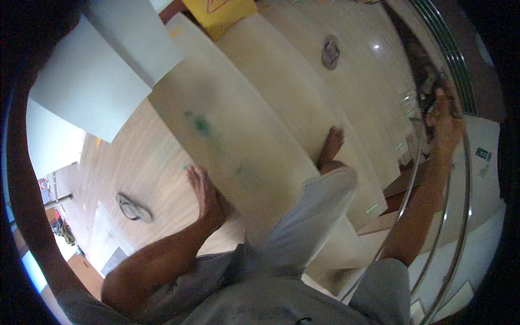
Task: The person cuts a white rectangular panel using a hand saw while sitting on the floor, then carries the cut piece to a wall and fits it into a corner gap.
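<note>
My right arm reaches along the metal railing [445,216] at the right. My right hand [447,116] is closed around the upper part of the handrail [465,162], and dark shapes beside its fingers are too blurred to name. My left hand [205,189] hangs in front of my left leg, fingers stretched away from me, with nothing visible in it. Close by it is the edge of a pale step [249,162] with green smudges. My bare right foot [333,142] rests on the stairs, below a grey trouser leg [314,208].
One grey flip-flop [330,52] lies farther off, beyond the steps; another flip-flop [133,208] lies on the wood-look floor [157,157] at left. Large pale panels [103,76] stand at upper left. A yellow sign [222,15] is at the top. A green arrow sticker [371,208] marks a step.
</note>
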